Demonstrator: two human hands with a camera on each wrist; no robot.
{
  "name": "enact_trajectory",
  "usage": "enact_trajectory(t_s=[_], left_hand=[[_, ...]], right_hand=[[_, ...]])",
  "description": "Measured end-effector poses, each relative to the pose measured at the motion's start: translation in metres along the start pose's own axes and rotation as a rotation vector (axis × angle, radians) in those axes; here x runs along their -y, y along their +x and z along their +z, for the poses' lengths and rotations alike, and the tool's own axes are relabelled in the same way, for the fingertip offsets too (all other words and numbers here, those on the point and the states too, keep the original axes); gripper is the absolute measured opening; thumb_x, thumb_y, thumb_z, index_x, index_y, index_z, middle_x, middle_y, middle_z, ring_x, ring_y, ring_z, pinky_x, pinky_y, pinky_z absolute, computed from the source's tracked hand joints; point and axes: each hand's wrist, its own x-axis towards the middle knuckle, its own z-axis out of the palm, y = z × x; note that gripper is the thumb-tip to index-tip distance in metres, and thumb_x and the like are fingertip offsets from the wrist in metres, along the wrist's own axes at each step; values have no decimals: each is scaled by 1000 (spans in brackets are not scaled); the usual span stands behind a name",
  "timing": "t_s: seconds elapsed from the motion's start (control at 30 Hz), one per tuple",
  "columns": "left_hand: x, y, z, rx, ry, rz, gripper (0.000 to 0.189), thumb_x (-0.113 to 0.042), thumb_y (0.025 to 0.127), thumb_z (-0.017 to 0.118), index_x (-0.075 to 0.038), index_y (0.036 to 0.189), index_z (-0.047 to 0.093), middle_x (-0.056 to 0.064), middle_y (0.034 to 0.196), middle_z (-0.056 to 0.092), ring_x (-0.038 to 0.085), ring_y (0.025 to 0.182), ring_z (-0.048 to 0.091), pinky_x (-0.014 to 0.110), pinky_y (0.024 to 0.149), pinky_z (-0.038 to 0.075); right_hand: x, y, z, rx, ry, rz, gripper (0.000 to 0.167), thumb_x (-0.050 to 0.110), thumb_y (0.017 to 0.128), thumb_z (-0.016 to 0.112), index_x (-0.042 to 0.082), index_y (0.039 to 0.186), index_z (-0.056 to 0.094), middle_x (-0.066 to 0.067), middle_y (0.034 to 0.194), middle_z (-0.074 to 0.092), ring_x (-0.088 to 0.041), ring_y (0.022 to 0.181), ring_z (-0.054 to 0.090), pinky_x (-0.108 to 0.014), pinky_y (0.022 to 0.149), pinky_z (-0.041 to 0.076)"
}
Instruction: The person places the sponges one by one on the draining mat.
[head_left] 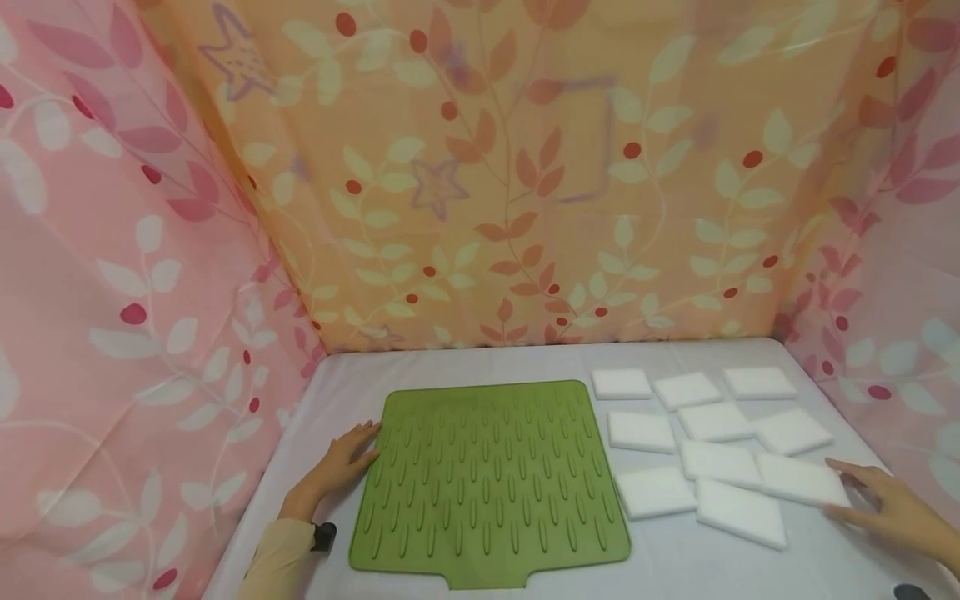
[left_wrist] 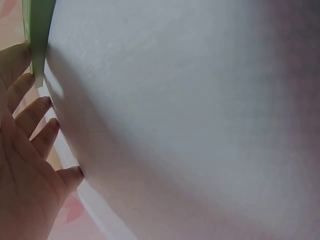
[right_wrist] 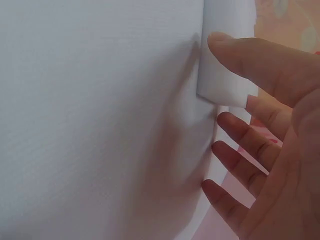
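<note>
A green ribbed dish drying mat [head_left: 487, 467] with a short spout at its near edge lies on the table. My left hand [head_left: 341, 462] is at its left edge, fingers loosely extended; in the left wrist view two fingertips [left_wrist: 25, 52] meet the mat's rim [left_wrist: 40, 30]. To the mat's right lie several white rectangular sponges [head_left: 716, 421]. My right hand [head_left: 892, 508] pinches the right end of one white sponge [head_left: 802, 479] between thumb and index finger. Up close, the thumb [right_wrist: 235, 50] overlaps the sponge [right_wrist: 222, 82], and the other fingers spread below it.
The sponges lie in loose rows, some touching, such as one at the back right [head_left: 760, 382] and one beside the mat [head_left: 655, 492]. A white cloth covers the table [head_left: 450, 364]. Floral sheets hang behind [head_left: 525, 167] and on both sides. A dark strap piece [head_left: 324, 537] sits at the left wrist.
</note>
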Motion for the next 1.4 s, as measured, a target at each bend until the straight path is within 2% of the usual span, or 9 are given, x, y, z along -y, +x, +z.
enact_trajectory(t_s=[0.4,0.53,0.63,0.73,0.83,0.93,1.07,1.3,1.4], left_hand=[[-6,3,-6,14,30,-21,52,-21,93,56,-1,139,41,26,141,37,49,130,29,75,95,15],[-6,2,-7,15,30,-25,52,-21,93,56,-2,139,41,26,142,37,48,131,29,75,96,15],[-6,3,-7,11,40,-13,52,-21,93,56,-2,138,42,26,141,38,49,130,31,75,94,17],[-6,3,-7,12,33,-11,52,-21,92,57,-2,138,42,26,140,39,49,129,31,75,94,17],[-5,4,-6,21,22,-15,52,-21,92,57,-2,139,42,26,140,39,49,129,31,75,95,16],[-5,4,-6,25,18,-14,52,-21,92,57,-2,139,41,26,141,38,49,129,31,75,95,17],[-6,4,-6,30,8,-13,53,-20,92,57,-2,139,41,26,141,38,49,129,31,74,95,17],[-9,7,-9,40,-17,-27,52,-19,92,57,-1,139,41,27,140,38,50,129,30,73,97,16],[-9,6,-10,46,-17,-39,52,-20,92,57,-1,139,41,27,141,38,49,129,30,72,98,16]], right_hand=[[5,0,-13,71,32,76,78,33,74,77,-16,121,40,-37,105,51,-49,86,54,-59,67,42],[8,0,-18,14,57,33,76,28,72,79,-15,121,39,-37,108,51,-6,79,58,-59,63,44],[10,2,-20,-10,59,18,76,27,71,80,-14,121,40,-37,108,50,7,74,50,-59,61,44],[16,8,-22,23,50,46,77,31,73,78,-14,122,40,-39,110,47,-23,82,61,-60,62,44],[23,17,-25,82,53,70,78,35,77,74,-15,125,37,-40,113,43,-53,90,52,-60,64,44],[31,25,-27,108,74,52,78,35,78,73,-14,127,38,-40,115,43,-53,92,51,-60,65,45],[42,36,-27,77,96,-15,73,30,75,77,-11,125,43,-36,114,48,-45,87,55,-59,66,47],[69,58,-31,48,101,-94,66,32,74,78,1,125,50,-21,114,56,5,85,54,-34,64,53],[82,69,-29,54,117,-122,64,33,75,77,4,125,50,-16,114,56,2,90,55,-28,64,51]])
